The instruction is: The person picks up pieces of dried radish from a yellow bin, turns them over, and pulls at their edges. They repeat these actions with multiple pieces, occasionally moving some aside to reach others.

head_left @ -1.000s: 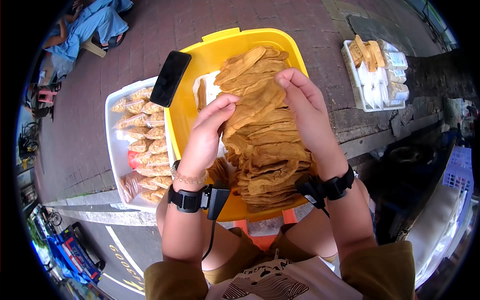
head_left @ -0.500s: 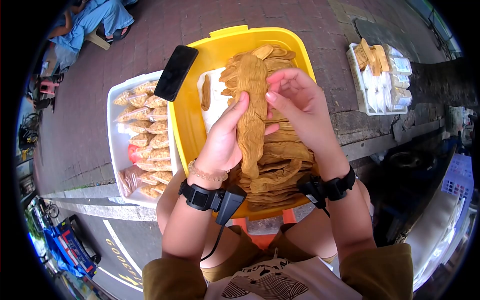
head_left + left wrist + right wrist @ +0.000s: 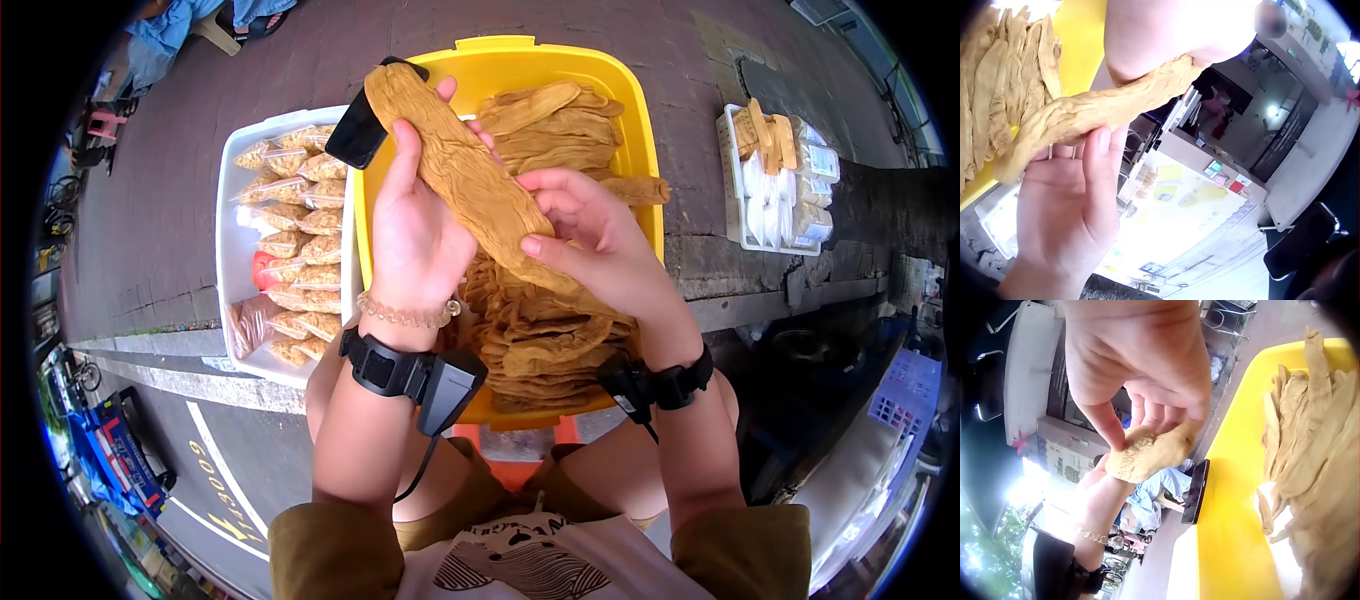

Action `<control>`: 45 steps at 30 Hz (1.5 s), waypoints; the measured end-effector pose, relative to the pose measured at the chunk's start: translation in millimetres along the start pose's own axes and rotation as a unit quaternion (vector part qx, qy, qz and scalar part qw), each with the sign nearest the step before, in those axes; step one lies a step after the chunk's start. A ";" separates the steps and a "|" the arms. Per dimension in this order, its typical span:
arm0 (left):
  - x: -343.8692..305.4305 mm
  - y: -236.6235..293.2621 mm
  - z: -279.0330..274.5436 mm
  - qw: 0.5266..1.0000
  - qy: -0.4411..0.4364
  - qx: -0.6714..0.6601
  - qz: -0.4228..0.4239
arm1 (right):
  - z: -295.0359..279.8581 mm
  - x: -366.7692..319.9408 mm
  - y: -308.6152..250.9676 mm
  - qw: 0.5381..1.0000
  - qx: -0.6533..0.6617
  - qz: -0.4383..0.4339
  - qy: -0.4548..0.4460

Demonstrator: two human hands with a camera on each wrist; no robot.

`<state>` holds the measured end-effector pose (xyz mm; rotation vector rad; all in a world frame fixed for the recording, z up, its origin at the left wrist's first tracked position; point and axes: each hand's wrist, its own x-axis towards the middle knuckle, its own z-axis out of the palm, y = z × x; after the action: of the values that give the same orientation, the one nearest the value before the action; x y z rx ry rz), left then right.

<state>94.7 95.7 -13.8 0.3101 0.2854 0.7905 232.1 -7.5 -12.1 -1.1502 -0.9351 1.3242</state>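
A long, flat, wrinkled golden-brown strip (image 3: 455, 165) of what looks like dried food lies slantwise between my hands, above the yellow tub (image 3: 648, 140). My left hand (image 3: 425, 225) holds its upper part from below, thumb along one edge and fingers around the far edge. Thumb and forefinger of my right hand (image 3: 595, 230) pinch the strip near its lower end. In the right wrist view the pinched end of the strip (image 3: 1147, 453) shows below the right palm. Many similar strips (image 3: 550, 350) lie stacked in the tub, one poking over its right rim.
A black phone (image 3: 352, 135) rests on the tub's left rim, partly behind the strip. Left of the tub is a white bin (image 3: 225, 230) of small filled bags. A white basket (image 3: 735, 225) with tongs and packets stands at right on the brick pavement.
The strip was lifted from the stack, turned upright, then tilted with its top towards the upper left. My left hand moved up and left with it; the right hand now pinches its lower end.
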 end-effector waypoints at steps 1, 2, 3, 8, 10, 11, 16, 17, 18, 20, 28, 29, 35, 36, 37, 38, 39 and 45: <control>0.0 2.7 -1.0 1.000 -0.003 -0.024 0.002 | -0.3 0.5 -0.9 1.000 0.000 0.002 -0.005; -0.3 4.7 -0.7 1.000 0.000 -0.025 0.006 | -1.3 0.6 -1.8 1.000 0.009 0.000 -0.014; -0.7 6.1 0.1 0.999 -0.004 -0.034 0.007 | -1.1 1.0 -2.2 1.000 0.018 -0.001 -0.023; 2.0 7.0 -7.5 0.998 -0.026 -0.057 0.023 | 2.2 1.1 -0.1 0.998 0.056 -0.011 -0.014; 3.4 5.2 -9.1 0.998 -0.033 -0.041 0.015 | 2.5 0.2 0.4 0.998 0.052 -0.015 -0.008; 2.6 5.0 -6.7 0.999 -0.033 -0.042 0.014 | 3.0 -0.6 -0.9 0.998 0.061 -0.018 0.003; 3.2 5.1 16.9 0.977 0.031 0.210 -0.021 | -1.7 -1.8 -9.0 0.994 0.071 -0.049 0.062; 3.7 5.6 13.3 0.964 0.024 0.263 -0.023 | -2.4 -1.3 -9.5 0.990 0.063 -0.074 0.098; 3.7 6.8 12.0 0.964 0.024 0.263 -0.024 | -3.2 -0.8 -9.8 0.984 0.056 -0.100 0.134; 4.1 8.2 12.6 0.941 0.007 0.332 -0.068 | -2.7 -0.3 -10.3 0.982 0.038 -0.123 0.136; 6.0 -0.3 15.2 0.937 0.005 0.350 0.014 | -7.2 -3.7 -17.0 0.797 -0.467 -0.320 0.210; 6.3 -1.2 14.5 0.936 0.021 0.351 0.030 | -6.9 -2.6 -16.5 0.805 -0.456 -0.328 0.191; 7.1 -3.1 13.6 0.913 0.008 0.402 0.074 | -3.4 0.8 -6.6 0.819 -0.424 -0.307 0.233; 6.8 -4.0 14.0 0.913 0.008 0.402 0.074 | -4.3 0.5 -6.8 0.819 -0.424 -0.307 0.232; 6.7 -5.2 14.5 0.907 0.002 0.411 0.088 | -5.8 -0.1 -7.2 0.815 -0.434 -0.314 0.223; 6.6 -5.9 14.6 0.901 -0.005 0.421 0.102 | -6.6 -0.4 -7.5 0.809 -0.443 -0.320 0.214; 6.4 -6.1 14.6 0.901 -0.005 0.420 0.103 | -6.0 -1.0 -7.2 0.809 -0.443 -0.321 0.214; 6.0 -9.2 14.5 0.880 -0.037 0.453 0.137 | -2.4 0.0 -5.6 0.899 -0.310 -0.218 0.218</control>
<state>109.9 91.7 -4.8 1.2871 0.5413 0.8811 235.7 -7.2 -7.2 -1.5187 -1.2179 0.3675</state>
